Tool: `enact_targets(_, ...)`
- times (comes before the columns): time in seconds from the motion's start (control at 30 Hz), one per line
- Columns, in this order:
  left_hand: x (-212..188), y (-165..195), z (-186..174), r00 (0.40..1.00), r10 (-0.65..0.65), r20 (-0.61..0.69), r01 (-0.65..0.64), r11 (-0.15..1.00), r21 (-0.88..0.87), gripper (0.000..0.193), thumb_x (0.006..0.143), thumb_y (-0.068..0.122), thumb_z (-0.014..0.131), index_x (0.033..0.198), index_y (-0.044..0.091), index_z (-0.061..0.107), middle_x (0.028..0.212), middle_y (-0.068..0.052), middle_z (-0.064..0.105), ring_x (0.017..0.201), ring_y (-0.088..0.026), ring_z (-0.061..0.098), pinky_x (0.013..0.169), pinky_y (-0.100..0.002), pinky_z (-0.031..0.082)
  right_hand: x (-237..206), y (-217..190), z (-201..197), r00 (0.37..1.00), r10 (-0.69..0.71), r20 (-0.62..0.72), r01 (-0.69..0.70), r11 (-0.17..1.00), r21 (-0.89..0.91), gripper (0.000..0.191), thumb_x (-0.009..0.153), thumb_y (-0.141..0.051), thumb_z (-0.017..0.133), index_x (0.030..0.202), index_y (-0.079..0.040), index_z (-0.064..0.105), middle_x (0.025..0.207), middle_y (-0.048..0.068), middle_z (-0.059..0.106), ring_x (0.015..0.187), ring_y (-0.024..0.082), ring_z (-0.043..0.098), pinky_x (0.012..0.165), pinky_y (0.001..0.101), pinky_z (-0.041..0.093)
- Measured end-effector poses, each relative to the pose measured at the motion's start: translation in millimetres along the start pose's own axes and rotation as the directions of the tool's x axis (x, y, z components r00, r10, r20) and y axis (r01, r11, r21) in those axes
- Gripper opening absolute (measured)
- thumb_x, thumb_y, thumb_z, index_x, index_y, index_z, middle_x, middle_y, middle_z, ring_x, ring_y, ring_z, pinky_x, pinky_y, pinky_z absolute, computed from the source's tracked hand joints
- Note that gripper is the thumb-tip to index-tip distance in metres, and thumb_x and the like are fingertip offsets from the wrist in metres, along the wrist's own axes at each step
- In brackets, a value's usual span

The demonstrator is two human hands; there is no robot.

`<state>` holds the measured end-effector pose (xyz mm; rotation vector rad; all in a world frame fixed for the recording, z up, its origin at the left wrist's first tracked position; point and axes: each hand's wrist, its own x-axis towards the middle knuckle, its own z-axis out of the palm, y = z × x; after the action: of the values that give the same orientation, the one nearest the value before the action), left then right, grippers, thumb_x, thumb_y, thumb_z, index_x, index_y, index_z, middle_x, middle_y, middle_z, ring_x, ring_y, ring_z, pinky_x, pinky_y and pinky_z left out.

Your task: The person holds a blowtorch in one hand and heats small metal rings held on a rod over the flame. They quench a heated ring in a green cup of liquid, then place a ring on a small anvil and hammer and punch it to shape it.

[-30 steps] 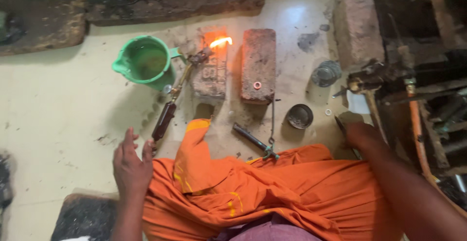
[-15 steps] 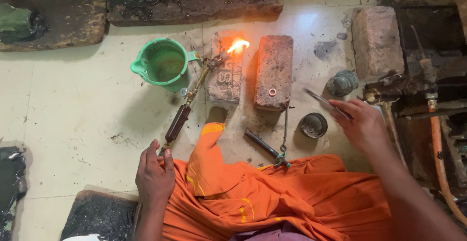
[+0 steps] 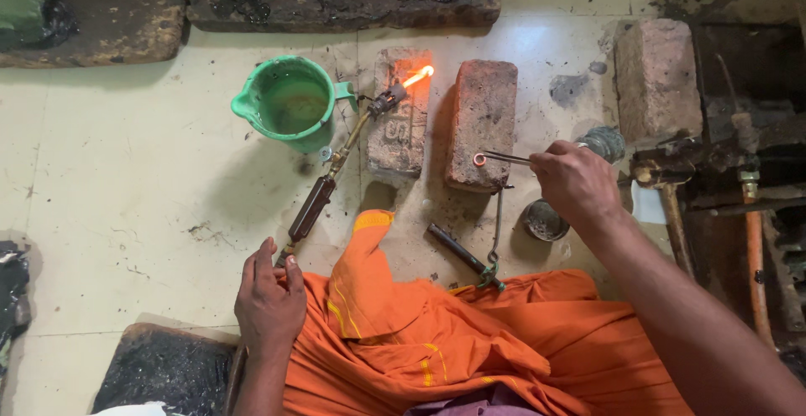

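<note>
Gripping tweezers, right hand hides their rear.

The person is wearing a bright orange cloth that is wrapping the lap and legs in loose folds, with thin yellow stripes running along its edges. A strip of purple fabric is showing at the waist. Both forearms are showing bare, with no sleeves, and the left hand and right hand are wearing no gloves.

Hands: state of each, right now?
Left hand: closed on the torch handle.
Right hand: closed on tweezers gripping a small ring.
</note>
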<state>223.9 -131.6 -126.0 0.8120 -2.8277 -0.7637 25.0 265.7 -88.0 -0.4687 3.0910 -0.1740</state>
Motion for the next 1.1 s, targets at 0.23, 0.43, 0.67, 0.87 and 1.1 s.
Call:
enact_targets(0.23,4,-11,-2,0.998,0.033,-0.046,-0.035,0.999,-0.04,0.045,0.097,0.02,0.062,0.136,-0.001,0.06,0.126,-0.014,0.067,0.083,-0.021,0.074,0.07,-0.037,0.061,10,-28,-12,0.998,-0.015,0.061,0.019,0.997,-0.073,0.018,0.094,-0.019,0.063,0.099,-0.018,0.081,0.104,0.006,0.074,0.09,0.033,0.073,0.08,0.0463,0.059)
enact_targets(0.43,5,-22,-3,0.995,0.055,-0.078,-0.061,0.995,-0.081,0.044,0.096,0.019,0.063,0.135,-0.002,0.061,0.126,-0.014,0.067,0.084,-0.021,0.074,0.07,-0.036,0.061,16,-41,-13,0.993,-0.011,0.113,0.032,0.982,-0.186,0.019,0.094,-0.016,0.061,0.095,-0.017,0.08,0.104,0.007,0.073,0.093,0.032,0.073,0.081,0.0459,0.06)
enact_targets(0.67,12,-36,-4,1.0,0.005,-0.031,-0.008,0.995,-0.095,0.046,0.097,0.023,0.06,0.138,0.002,0.058,0.126,-0.016,0.065,0.086,-0.023,0.074,0.072,-0.036,0.061,24,-61,-21,0.994,0.067,0.091,-0.049,0.981,-0.187,0.021,0.095,-0.032,0.062,0.104,-0.027,0.081,0.108,-0.003,0.075,0.092,0.025,0.073,0.08,0.0431,0.06)
enact_targets(0.87,23,-61,1,0.98,0.095,-0.173,-0.104,0.994,-0.041,0.045,0.096,0.025,0.06,0.136,0.004,0.061,0.123,-0.017,0.067,0.097,-0.035,0.072,0.08,-0.043,0.059,71,-130,-54,0.946,-0.266,-0.183,0.255,0.964,-0.081,0.013,0.097,-0.03,0.072,0.103,-0.022,0.082,0.096,0.002,0.073,0.083,0.029,0.072,0.075,0.0426,0.058)
enact_targets(1.1,47,-83,-3,0.971,0.114,-0.211,-0.128,0.99,-0.053,0.04,0.096,0.021,0.06,0.129,0.0,0.062,0.115,-0.02,0.07,0.093,-0.038,0.072,0.078,-0.044,0.059,198,-305,3,0.868,-0.497,-0.006,0.486,0.851,-0.2,0.016,0.091,-0.017,0.065,0.083,-0.015,0.078,0.094,0.01,0.073,0.088,0.032,0.07,0.073,0.0469,0.056)
